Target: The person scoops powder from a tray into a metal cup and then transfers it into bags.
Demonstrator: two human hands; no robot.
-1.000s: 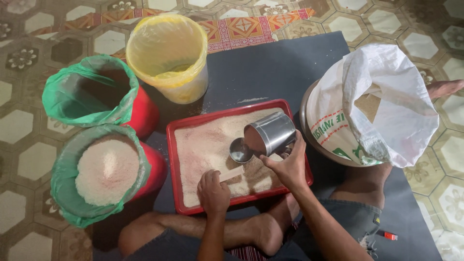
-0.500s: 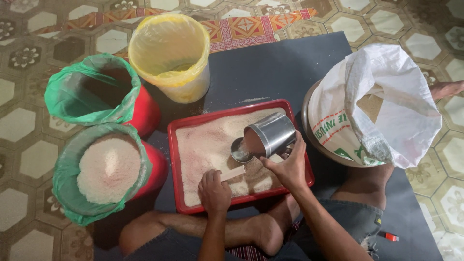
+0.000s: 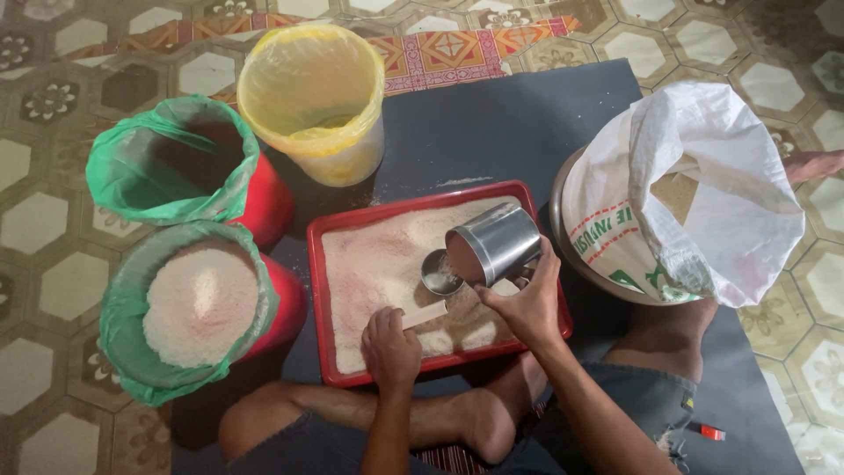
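Steel catches my eye first: the right hand grips a metal cup, tipped mouth-down toward a small metal scoop over the red tray of white grain. Against the view a second back, the cup sits barely more tilted, so the pour is slow. My left hand is closed on the scoop's handle. Whether grain is falling, I cannot tell; the white sack hides its basin.
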